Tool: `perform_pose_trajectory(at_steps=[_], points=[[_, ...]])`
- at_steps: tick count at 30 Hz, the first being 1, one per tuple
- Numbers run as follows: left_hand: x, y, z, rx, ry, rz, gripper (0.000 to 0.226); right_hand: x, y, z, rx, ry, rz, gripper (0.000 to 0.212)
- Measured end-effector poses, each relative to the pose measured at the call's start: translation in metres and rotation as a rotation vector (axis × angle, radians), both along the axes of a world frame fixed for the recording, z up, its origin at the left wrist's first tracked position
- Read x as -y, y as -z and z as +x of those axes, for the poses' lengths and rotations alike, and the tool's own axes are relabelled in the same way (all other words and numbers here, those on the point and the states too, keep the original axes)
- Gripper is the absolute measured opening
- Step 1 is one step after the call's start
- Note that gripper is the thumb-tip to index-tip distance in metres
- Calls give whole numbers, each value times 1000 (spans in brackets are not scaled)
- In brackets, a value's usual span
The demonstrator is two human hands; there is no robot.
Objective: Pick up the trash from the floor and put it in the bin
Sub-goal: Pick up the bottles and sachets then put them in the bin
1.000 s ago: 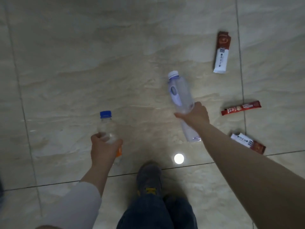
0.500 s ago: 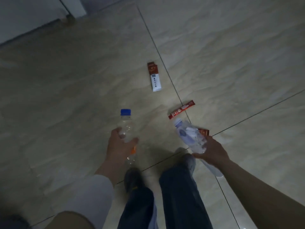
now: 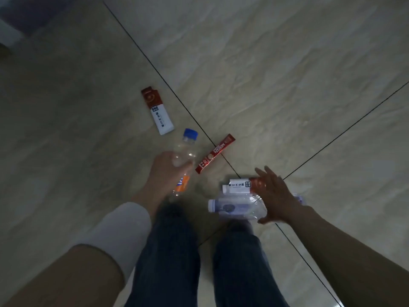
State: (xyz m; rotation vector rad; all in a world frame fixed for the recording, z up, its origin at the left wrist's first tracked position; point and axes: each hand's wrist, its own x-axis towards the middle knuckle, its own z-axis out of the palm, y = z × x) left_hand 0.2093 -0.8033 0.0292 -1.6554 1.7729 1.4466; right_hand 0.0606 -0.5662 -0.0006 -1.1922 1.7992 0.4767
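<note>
My left hand (image 3: pixel 164 171) is closed around a clear bottle with a blue cap and an orange label (image 3: pixel 184 156), held upright above the floor. My right hand (image 3: pixel 273 193) grips a clear water bottle with a white cap (image 3: pixel 236 208) lying sideways, and its fingers spread over a red-and-white sachet (image 3: pixel 240 186) on the floor just beyond the bottle. A thin red coffee stick (image 3: pixel 215 153) lies between the two hands. A second red-and-white sachet (image 3: pixel 157 110) lies farther away to the left. No bin is in view.
Beige tiled floor (image 3: pixel 276 85) with dark grout lines all around. My two legs in dark jeans (image 3: pixel 199 262) and shoes stand right below the hands. A dark wall base (image 3: pixel 13 23) shows at the top left corner.
The view has dropped closer to the floor. My right hand turned the water bottle sideways and reached down onto the near sachet. My left hand keeps its bottle, now nearer the coffee stick.
</note>
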Motion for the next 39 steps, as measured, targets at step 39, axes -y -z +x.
perform_pose_trajectory(at_steps=[39], points=[[-17,46,-60,200,-14,27,48,-59,-10,-39,-195,712,-283,75]])
